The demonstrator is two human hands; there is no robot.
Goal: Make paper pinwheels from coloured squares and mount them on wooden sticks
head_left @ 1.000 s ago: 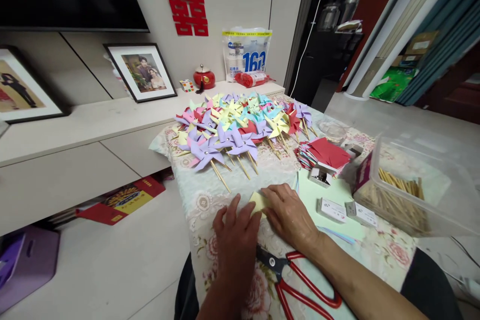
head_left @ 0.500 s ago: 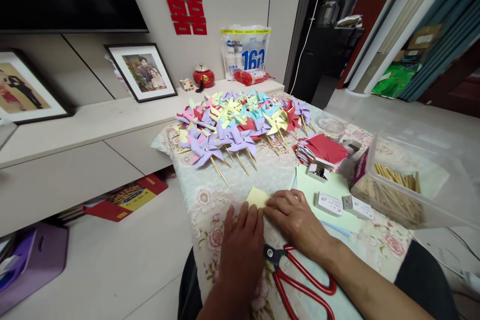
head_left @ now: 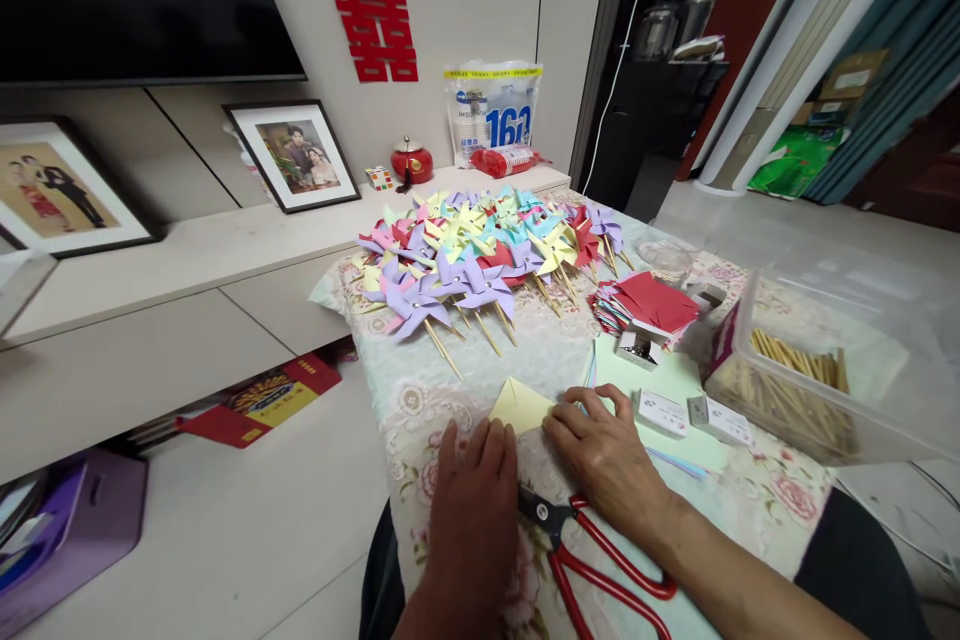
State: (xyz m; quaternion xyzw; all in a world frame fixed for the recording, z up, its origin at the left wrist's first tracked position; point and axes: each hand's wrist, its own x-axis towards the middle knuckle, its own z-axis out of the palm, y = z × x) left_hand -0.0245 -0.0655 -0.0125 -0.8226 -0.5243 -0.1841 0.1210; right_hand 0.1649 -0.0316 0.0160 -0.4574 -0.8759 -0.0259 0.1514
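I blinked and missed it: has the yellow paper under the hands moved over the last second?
Yes. The yellow paper now shows further out from under the left hand and right hand, toward the pinwheels.

"162" on white bag (head_left: 493, 112)

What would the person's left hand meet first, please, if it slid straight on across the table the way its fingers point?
The left hand points away up the table. Its fingertips already rest at the folded yellow paper; beyond that, probably the purple pinwheels, though depth is hard to judge.

Yellow paper (head_left: 519, 405) more exposed, both hands lower.
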